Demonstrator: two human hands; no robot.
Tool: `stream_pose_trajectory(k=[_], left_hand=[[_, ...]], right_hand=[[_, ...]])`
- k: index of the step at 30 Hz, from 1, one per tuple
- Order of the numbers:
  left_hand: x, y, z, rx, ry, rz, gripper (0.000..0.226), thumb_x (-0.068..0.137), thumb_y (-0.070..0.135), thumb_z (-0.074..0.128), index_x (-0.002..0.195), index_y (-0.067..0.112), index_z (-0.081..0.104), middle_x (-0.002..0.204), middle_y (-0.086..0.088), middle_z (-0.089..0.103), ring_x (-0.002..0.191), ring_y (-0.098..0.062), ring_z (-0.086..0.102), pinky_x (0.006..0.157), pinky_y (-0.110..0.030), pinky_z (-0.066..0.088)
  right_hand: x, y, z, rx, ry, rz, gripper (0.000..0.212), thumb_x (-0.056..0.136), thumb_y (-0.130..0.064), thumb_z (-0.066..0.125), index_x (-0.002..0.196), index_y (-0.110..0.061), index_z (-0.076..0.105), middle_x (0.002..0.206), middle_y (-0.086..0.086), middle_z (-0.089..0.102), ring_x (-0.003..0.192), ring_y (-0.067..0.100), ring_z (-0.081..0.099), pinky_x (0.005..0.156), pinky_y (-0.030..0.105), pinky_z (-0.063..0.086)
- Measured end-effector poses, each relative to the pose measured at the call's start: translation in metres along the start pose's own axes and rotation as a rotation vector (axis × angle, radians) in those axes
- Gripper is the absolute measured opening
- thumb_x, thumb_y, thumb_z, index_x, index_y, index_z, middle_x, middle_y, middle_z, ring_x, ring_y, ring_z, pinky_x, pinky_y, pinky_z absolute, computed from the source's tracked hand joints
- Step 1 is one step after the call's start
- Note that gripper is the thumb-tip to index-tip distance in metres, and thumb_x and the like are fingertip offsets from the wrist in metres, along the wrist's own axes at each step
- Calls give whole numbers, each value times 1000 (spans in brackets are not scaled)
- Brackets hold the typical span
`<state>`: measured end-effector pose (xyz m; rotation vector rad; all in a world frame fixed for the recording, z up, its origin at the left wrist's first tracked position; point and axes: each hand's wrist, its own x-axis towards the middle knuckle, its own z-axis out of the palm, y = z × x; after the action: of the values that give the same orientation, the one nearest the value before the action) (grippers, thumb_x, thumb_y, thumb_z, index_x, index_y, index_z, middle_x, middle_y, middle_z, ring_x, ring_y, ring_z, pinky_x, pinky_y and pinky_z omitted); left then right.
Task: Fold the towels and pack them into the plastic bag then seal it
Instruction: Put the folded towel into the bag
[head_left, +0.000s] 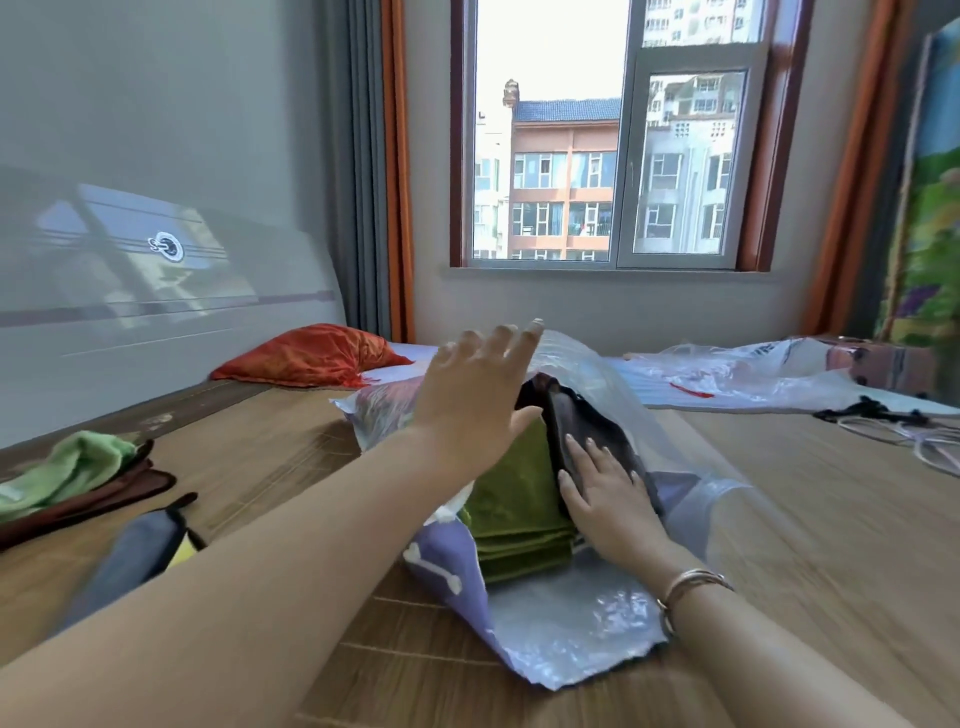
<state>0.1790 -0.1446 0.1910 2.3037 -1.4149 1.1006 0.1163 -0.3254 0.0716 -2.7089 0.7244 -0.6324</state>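
The right hand (608, 493) lies flat, fingers straight and together, pressing on a dark brown towel (576, 421) that stands tilted inside the plastic bag (571, 623). A thin bangle (691, 584) circles that wrist. The left hand (478, 395) is spread wide, fingers extended and apart, its fingertips at the raised clear upper layer of the bag — whether they touch the film or hover just off it cannot be told. It holds nothing.

Between the two hands sits a folded green towel (519, 519), stacked in several layers, just beside the brown one and touching it; both lie within the bag's open mouth. The bag's lower layer is printed lilac with white shapes and spreads toward the viewer on the woven bed mat (805, 519).

At the far left of the mat lies a loose heap of unfolded towels (67, 483) — light green on top, dark brown beneath — and near it a grey cloth with a yellow edge (140, 551). Further back, an orange-red pillow (311, 356) rests by the headboard. To the right, more crumpled clear plastic (753, 371) lies near the wall, and thin cords (914, 431) lie at the mat's right edge. A window (613, 156) with orange curtains faces apartment blocks.
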Motion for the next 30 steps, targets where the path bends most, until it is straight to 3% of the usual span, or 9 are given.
stream_pose_trajectory(k=[4, 6, 9, 13, 18, 20, 23, 27, 30], left_hand=[[-65, -23, -36, -15, -46, -144, 67, 93, 49, 51, 148, 22, 24, 142, -2, 44, 123, -26, 48, 101, -41, 39], [-102, -40, -51, -7, -89, -218, 61, 93, 47, 52, 144, 21, 33, 139, -3, 48, 121, -27, 50, 98, -41, 40], [-166, -67, -65, -28, -185, -397, 56, 93, 46, 53, 141, 21, 39, 139, -4, 48, 124, -28, 47, 99, -40, 39], [-248, -92, -65, -45, -343, -582, 59, 91, 53, 52, 138, 19, 42, 140, -3, 45, 124, -29, 45, 100, -42, 40], [-316, -103, -49, -228, -544, -771, 80, 75, 64, 66, 136, 18, 43, 141, -3, 44, 129, -28, 42, 104, -39, 39], [-334, -100, -43, -268, -484, -724, 65, 81, 41, 71, 136, 18, 46, 140, -1, 45, 131, -24, 39, 106, -32, 34], [-348, -93, -42, -256, -261, -716, 38, 87, 9, 58, 125, 17, 58, 132, 2, 54, 123, -19, 46, 98, -27, 38], [-345, -81, -46, -297, -55, -817, 15, 88, 4, 56, 93, 12, 68, 99, -2, 68, 95, -19, 62, 77, -28, 46], [-335, -60, -51, -483, 51, -795, 8, 87, 14, 66, 89, 19, 72, 86, 5, 72, 84, -9, 66, 71, -19, 45]], right_hand=[[-66, -43, -9, 59, 134, -132, 54, 100, -36, 41, 149, -18, 31, 153, 6, 34, 141, 22, 29, 115, 40, 25], [-96, -67, -10, 113, 236, -175, 46, 95, -26, 50, 138, -11, 45, 135, 9, 50, 124, 27, 45, 102, 38, 38], [-137, -106, -4, 174, 329, -239, 26, 87, -15, 58, 112, -9, 56, 108, 9, 56, 101, 29, 51, 86, 41, 44], [-183, -157, 21, 363, 238, -293, 10, 85, -11, 58, 91, -14, 52, 93, -1, 52, 86, 19, 50, 75, 32, 44], [-221, -202, 56, 628, 14, -208, 15, 83, -14, 61, 94, -19, 52, 94, -1, 54, 77, 7, 52, 72, 24, 45], [-232, -212, 71, 665, -77, -222, 25, 83, -18, 66, 103, -23, 51, 103, -4, 53, 88, 6, 55, 81, 23, 48], [-240, -217, 90, 598, -64, -246, 41, 80, -22, 70, 114, -28, 48, 110, -8, 53, 102, 7, 53, 94, 27, 46], [-239, -220, 91, 539, -60, -257, 61, 81, -26, 71, 134, -28, 41, 117, -6, 47, 113, 14, 47, 100, 32, 42], [-241, -220, 86, 432, -47, -320, 61, 83, -24, 66, 137, -32, 39, 127, -6, 43, 119, 17, 38, 103, 31, 37]])
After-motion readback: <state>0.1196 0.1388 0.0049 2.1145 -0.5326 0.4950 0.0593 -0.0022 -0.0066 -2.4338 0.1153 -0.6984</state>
